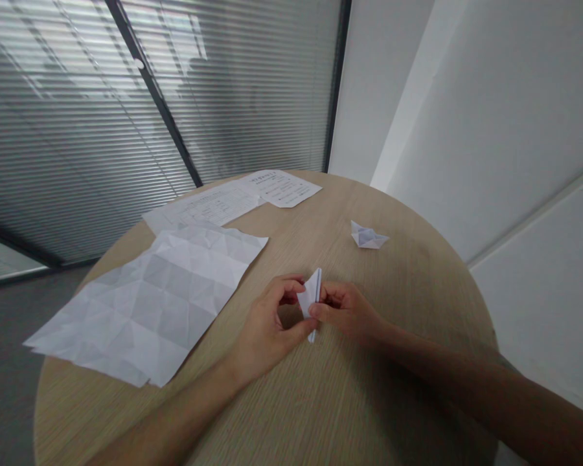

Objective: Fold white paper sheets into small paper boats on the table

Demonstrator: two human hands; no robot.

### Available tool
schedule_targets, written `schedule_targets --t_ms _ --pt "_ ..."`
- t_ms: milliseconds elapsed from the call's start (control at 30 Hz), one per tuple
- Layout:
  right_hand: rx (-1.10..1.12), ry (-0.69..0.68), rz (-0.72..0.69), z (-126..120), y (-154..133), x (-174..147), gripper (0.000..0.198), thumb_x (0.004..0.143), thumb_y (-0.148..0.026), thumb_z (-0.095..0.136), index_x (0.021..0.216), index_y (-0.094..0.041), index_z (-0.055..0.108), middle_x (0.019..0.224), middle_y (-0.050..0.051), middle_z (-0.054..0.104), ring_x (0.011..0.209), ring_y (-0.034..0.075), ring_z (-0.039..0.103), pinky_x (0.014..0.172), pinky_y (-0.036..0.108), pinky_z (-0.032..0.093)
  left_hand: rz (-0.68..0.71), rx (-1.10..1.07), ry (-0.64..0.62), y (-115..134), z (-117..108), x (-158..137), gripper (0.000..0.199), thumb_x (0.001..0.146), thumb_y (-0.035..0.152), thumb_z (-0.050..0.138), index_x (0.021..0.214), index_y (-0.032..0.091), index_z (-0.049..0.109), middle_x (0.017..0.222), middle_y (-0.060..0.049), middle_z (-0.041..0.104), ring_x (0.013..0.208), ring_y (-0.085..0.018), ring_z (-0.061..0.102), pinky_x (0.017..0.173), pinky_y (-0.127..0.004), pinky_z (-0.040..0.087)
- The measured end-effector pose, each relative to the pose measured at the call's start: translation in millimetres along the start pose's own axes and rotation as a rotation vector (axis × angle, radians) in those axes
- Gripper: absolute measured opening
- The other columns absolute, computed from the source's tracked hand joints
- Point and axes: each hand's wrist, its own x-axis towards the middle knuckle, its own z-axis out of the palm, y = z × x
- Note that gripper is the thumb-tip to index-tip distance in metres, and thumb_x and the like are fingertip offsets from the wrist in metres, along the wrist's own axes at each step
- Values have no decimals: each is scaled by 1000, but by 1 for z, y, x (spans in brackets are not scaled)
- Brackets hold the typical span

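Between my two hands, over the middle of the table, is a small folded piece of white paper (310, 294), held upright with pointed ends at top and bottom. My left hand (267, 320) grips its left side and lower part between thumb and fingers. On the right edge, my right hand (344, 309) pinches the paper with thumb and curled fingers. A dark line runs along that edge. Beyond my right hand, a small folded paper boat (368, 236) stands apart on the table.
Creased white paper sheets (175, 291) cover the left of the round wooden table (282, 414), overhanging its edge. Printed sheets (286, 188) lie at the far side. Blinds (252, 97) hang behind the table, and a white wall (505, 129) stands at right.
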Motion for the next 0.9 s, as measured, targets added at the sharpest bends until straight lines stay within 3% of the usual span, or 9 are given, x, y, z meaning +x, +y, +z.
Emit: schedule_targets --t_ms 167,367,467,533,600,733,900 --pt "45 3 13 1 -3 1 22 75 -38 73 75 -18 62 70 -2 63 64 12 58 62 25 45 36 -21 13 1 -1 0 27 77 20 66 102 21 56 124 -10 58 107 -21 61 93 -42 51" --pt "125 37 22 2 0 1 27 70 -36 77 83 -19 60 80 1 69 72 14 64 68 28 51 66 -27 32 3 -2 -1 25 76 18 62 99 22 56 126 -12 60 130 -26 50 102 -45 48" --pt "164 80 3 3 2 1 28 68 -30 78 81 -20 55 106 7 71 76 14 67 69 28 53 51 -41 19 4 -5 -1 23 79 17 57 102 21 58 131 -12 59 126 -25 55 100 -44 49" --pt "180 106 -9 4 3 0 27 69 -27 76 79 -20 52 129 10 64 79 13 68 68 27 53 62 6 28 3 -7 0 24 83 17 52 104 21 61 131 -11 62 128 -26 54 102 -47 48" --pt "174 109 -5 4 2 0 24 71 -26 74 80 -21 53 140 11 57 81 13 69 67 27 53 72 54 38 0 -9 2 27 86 19 48 107 22 65 126 -9 66 128 -26 55 103 -49 46" --pt "151 125 -9 0 1 0 20 71 -26 76 84 -20 61 137 11 59 88 16 71 72 29 55 1 30 27 -4 -13 3 32 90 25 49 114 22 69 113 -6 73 102 -22 68 92 -42 53" --pt "133 176 -88 -5 6 2 16 71 -30 78 82 -20 71 124 9 66 99 19 69 82 33 56 11 16 56 -1 -17 2 28 89 25 54 108 24 73 107 -4 76 96 -20 70 86 -36 55"
